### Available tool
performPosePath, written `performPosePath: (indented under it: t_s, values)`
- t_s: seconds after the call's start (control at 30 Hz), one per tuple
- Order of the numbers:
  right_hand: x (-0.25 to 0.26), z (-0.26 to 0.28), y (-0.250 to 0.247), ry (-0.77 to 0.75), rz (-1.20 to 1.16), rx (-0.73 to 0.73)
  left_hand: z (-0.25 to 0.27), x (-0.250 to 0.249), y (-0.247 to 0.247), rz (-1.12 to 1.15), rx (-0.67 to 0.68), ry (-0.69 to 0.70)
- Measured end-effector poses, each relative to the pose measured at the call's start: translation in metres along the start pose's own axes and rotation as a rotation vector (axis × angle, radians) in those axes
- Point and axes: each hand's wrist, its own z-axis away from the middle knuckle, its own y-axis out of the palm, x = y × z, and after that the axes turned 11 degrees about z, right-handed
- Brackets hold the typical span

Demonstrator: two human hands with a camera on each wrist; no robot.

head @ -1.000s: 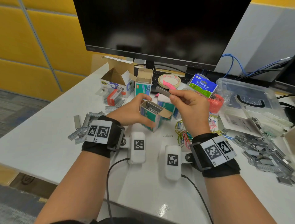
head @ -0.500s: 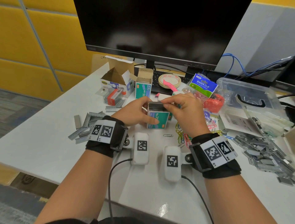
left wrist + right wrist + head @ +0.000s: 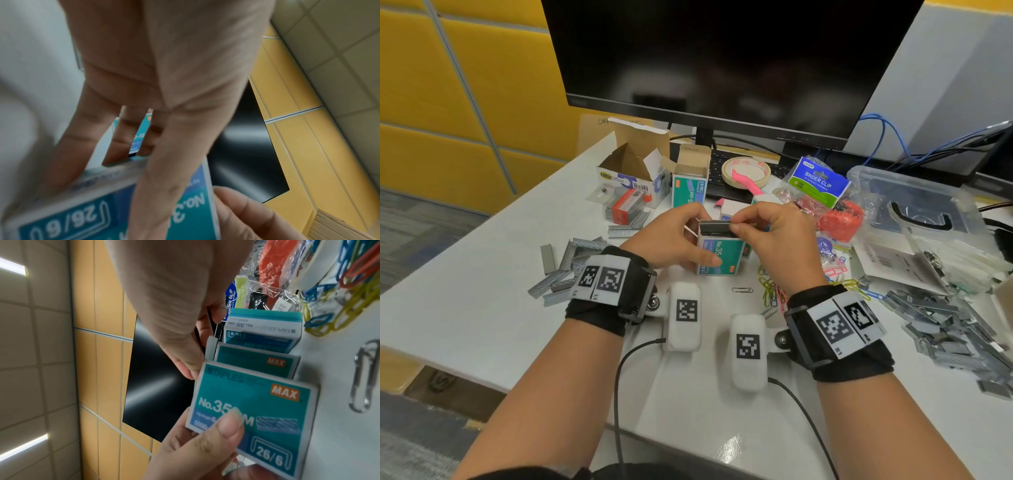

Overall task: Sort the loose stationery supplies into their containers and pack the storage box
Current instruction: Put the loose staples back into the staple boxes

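Desk (image 3: pixel 482 329): staple box (image 3: pixel 719 253) still gripped, right fingers (image 3: pixel 739 228) lower.

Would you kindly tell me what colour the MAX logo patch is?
Orange with white letters on the teal staple box; right wrist view shows it best.

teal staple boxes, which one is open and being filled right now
The staple box gripped by the left hand, at the front, upright with its top open. The right hand pinches a staple strip at its mouth. The other teal boxes stand behind it, untouched.
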Motion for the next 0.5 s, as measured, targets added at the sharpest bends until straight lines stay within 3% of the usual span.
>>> performPosePath:
  t_s: [0.27,0.4,0.5]
  values:
    - [-0.0005,-0.0007,0.0001,0.025,0.014,0.004,0.0013,-0.0019,0.0011,0.016,-0.004,-0.004]
    - [0.0005,0.0,-0.0002,0.017,0.022,-0.007,0.0014,-0.0076,0.0024,0.19,-0.07,-0.096]
    - [0.0006,0.0,-0.0005,0.01,0.032,-0.005,0.0002,-0.0082,0.0033,0.16,-0.114,-0.063]
